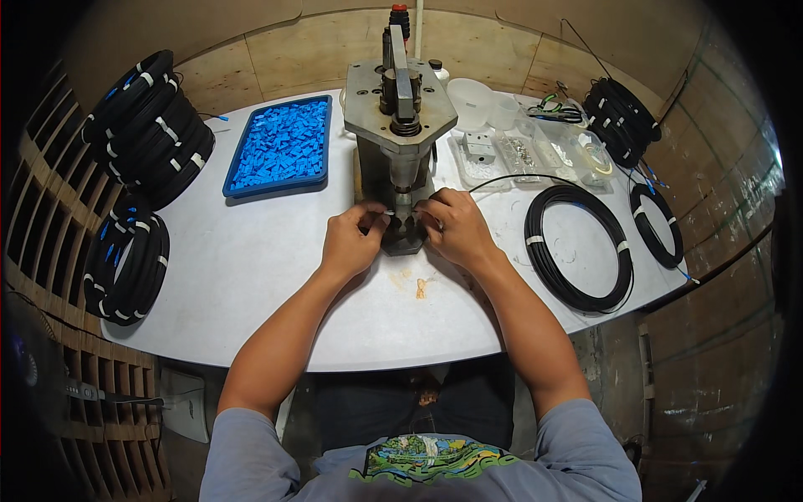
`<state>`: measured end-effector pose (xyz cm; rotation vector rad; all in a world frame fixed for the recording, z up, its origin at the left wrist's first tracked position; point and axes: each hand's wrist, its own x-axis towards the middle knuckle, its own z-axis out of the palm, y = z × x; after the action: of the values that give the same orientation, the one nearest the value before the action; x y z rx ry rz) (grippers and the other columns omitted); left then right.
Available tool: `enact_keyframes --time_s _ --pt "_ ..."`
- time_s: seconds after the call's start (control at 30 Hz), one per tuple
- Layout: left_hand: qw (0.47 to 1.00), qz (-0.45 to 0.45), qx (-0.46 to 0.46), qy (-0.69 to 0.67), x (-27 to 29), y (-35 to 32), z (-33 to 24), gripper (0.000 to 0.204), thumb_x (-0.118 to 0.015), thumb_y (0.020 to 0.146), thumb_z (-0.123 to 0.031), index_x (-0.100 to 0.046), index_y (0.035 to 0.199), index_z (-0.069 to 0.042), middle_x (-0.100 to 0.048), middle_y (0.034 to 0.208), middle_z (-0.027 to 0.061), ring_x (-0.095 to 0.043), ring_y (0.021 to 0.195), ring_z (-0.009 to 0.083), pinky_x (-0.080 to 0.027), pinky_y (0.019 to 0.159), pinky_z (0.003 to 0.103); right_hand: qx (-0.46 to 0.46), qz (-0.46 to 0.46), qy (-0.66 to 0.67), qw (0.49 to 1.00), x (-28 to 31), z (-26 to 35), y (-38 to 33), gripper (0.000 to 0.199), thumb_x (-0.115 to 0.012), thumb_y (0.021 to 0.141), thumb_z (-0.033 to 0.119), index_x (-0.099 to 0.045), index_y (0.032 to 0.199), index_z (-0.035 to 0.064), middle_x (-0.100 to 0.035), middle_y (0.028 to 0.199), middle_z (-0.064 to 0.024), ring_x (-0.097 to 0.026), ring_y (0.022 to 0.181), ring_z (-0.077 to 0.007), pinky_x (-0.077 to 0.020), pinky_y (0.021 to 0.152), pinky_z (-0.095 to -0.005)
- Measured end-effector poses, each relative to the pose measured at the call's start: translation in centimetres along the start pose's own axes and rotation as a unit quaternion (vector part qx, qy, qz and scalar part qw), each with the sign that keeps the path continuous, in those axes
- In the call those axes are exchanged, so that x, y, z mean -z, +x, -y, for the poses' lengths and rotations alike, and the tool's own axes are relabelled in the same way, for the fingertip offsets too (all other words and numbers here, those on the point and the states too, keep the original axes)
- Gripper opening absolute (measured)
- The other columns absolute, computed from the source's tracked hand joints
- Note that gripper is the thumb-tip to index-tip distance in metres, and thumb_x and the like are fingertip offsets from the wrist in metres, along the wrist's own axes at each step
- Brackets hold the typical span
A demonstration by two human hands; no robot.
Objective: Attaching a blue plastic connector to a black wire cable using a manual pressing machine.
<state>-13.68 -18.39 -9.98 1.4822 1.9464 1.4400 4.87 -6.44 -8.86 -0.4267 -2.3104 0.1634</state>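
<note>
A metal bench press [401,125] stands at the table's middle, its ram pointing down at a small dark base [405,244]. My left hand [353,241] is closed in a pinch at the left of the ram's lower end; what lies between its fingertips is too small to make out. On the other side, my right hand [456,227] is closed too, fingertips close to the ram. A black cable [523,176] runs from a tied coil [539,259] on the right into my right hand. The cable's end is hidden by my fingers and the press.
Left of the press sits a blue tray [227,191] of small blue parts. Stacked black cable coils [155,134] stand at the far left, others [623,125] at the right. Clear plastic boxes [523,163] and a white tub [470,102] are behind right. An orange-brown scrap [421,289] lies in front.
</note>
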Motion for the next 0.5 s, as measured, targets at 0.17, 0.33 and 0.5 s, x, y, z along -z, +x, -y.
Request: enact_keyframes --time_s 0.17,0.33,0.5 --pt "1.000 -0.003 0.003 -0.007 -0.06 0.00 0.05 0.021 -0.071 0.092 -0.014 -0.074 0.107 0.001 -0.075 0.077 0.0114 -0.071 0.072 0.0159 -0.054 0.073 0.030 -0.008 0.007 0.001 1.000 0.13 0.21 0.01 0.021 -0.074 0.078 0.003 -0.076 0.097 0.0084 -0.066 0.090 -0.0095 -0.064 0.086 -0.0318 -0.0510 0.084 -0.0402" --pt "1.000 -0.003 0.001 -0.007 -0.12 0.06 0.27 0.020 -0.070 0.092 -0.013 -0.074 0.107 0.001 -0.074 0.076 0.0111 -0.071 0.072 0.0156 -0.054 0.072 0.030 -0.014 0.014 0.006 1.000 0.08 0.13 -0.01 0.019 -0.074 0.079 0.004 -0.076 0.098 0.0085 -0.066 0.091 -0.0097 -0.063 0.086 -0.0320 -0.0506 0.084 -0.0404" --pt "1.000 -0.002 0.003 -0.001 -0.08 0.06 0.27 0.020 -0.070 0.092 -0.013 -0.074 0.107 0.000 -0.074 0.076 0.0114 -0.071 0.072 0.0156 -0.054 0.072 0.030 -0.007 0.011 0.002 1.000 0.05 0.11 0.01 0.018 -0.074 0.080 0.006 -0.075 0.097 0.0074 -0.066 0.091 -0.0101 -0.064 0.086 -0.0319 -0.0491 0.083 -0.0408"
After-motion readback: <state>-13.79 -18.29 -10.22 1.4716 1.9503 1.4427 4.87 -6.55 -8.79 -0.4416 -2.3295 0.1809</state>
